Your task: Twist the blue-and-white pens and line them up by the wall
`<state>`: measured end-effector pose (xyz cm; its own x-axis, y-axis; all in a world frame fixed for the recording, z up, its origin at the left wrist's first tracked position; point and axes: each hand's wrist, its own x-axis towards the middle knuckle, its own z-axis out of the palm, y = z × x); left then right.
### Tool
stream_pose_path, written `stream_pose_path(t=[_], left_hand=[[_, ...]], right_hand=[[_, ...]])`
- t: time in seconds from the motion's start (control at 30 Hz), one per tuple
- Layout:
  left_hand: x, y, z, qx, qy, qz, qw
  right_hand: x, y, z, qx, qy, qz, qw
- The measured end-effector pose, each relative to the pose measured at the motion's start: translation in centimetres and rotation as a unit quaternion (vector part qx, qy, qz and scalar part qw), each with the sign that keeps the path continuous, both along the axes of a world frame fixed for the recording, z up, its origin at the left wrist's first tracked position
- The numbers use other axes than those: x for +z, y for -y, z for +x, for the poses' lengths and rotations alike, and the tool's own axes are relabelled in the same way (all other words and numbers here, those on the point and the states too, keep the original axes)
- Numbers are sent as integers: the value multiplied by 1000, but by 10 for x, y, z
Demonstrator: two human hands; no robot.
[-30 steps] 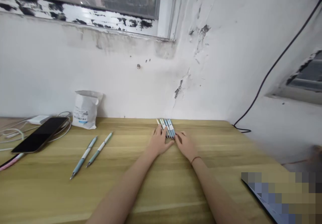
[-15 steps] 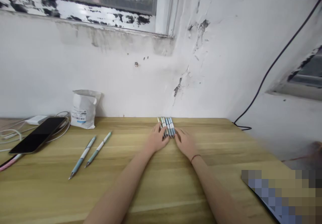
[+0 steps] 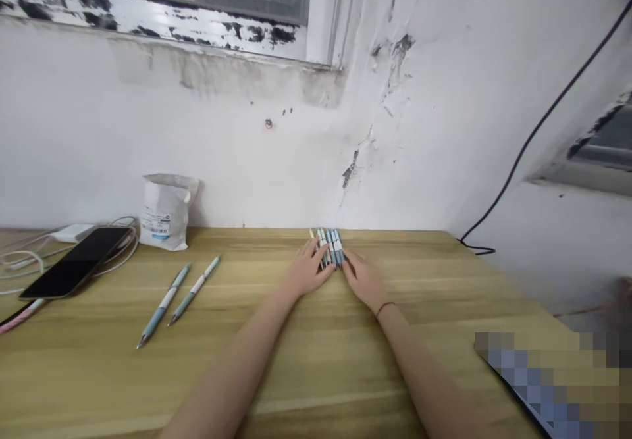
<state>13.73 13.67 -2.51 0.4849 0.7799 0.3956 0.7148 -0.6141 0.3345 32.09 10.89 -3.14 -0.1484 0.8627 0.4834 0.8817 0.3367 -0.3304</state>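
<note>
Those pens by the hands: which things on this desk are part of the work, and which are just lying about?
At work: the bunch of blue-and-white pens, lying side by side between the left hand and the right hand.

Lying about: two loose pens, a black phone, a white pouch, white cables.

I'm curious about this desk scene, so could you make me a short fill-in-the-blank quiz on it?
The left hand and right hand press a tight bunch of blue-and-white pens from opposite ____.
Two loose pens lie on the wooden desk to the ____ of the hands.
The smartphone lies with its screen facing ____.
A thin ____ cable runs down the wall.

Missing words: sides; left; up; black.
</note>
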Motion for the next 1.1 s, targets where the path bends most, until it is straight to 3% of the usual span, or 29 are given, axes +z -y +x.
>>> stream_pose_path(t=[0.1,0.2,0.3,0.37,0.43,0.53,0.6,0.67,0.8,0.87,0.93,1.03,1.1], left_hand=[[7,8,-16,-13,-1,-11,1000],[21,22,-53,0,-36,7,999],[38,39,-106,85,-95,53,990],[45,50,-142,183,-146,83,969],[46,59,-170,274,-199,96,936],[38,66,-194,325,-250,63,910],[33,67,-197,317,-247,41,915],[34,68,-191,277,-205,34,938],[49,81,-161,138,17,-14,990],[54,93,-142,97,158,-74,980],[54,103,-126,35,285,-129,949],[42,110,-114,-15,379,-172,909],[32,109,-115,1,400,-165,902]], right_hand=[[0,1,0,-2,-10,-3,1000],[0,1,0,-21,-16,-24,999],[-2,1,0,-35,-21,-32,999],[-3,1,0,-40,-27,-16,999],[-3,1,0,-46,-32,11,998],[-1,3,-2,-55,-47,55,996],[3,6,-6,-49,-56,91,993],[9,13,-14,-20,-53,123,991],[24,38,-50,103,-22,120,987],[31,54,-74,185,1,90,979],[34,68,-96,235,3,46,971],[33,77,-111,238,-8,6,971],[28,76,-110,224,-7,4,974]])
